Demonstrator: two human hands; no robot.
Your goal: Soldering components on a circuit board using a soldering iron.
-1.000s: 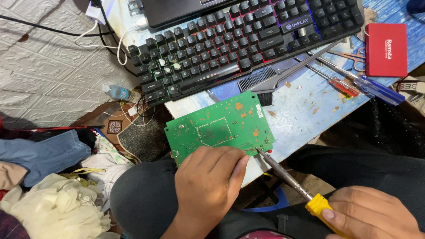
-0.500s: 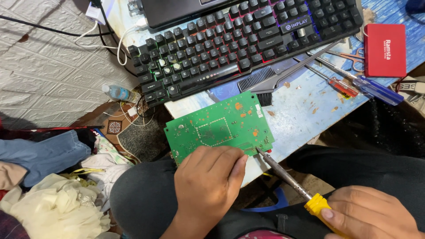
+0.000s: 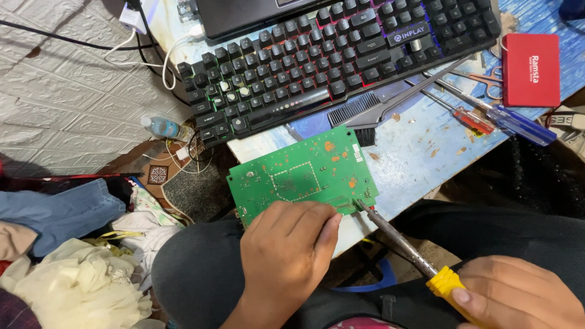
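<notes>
A black keyboard with lit keys is lying across the far part of the pale blue table, its near left corner hanging past the table's edge. A heap of clothes is sitting on the floor at the near left. The green circuit board is resting at the near edge of the table, just near of the keyboard, its near left part sticking out over the person's dark-clad lap.

The left hand is gripping the board's near edge, fingers curled over it and the thumb pressing beside the right corner. The right hand is wrapping closed around the yellow handle of a soldering iron, whose metal tip is touching the board's near right corner, just beside the left thumb.

A red box is lying at the far right. A black brush is lying between keyboard and board, and a blue-handled screwdriver and a red-handled screwdriver are lying to its right. A small bottle is lying left of the keyboard.
</notes>
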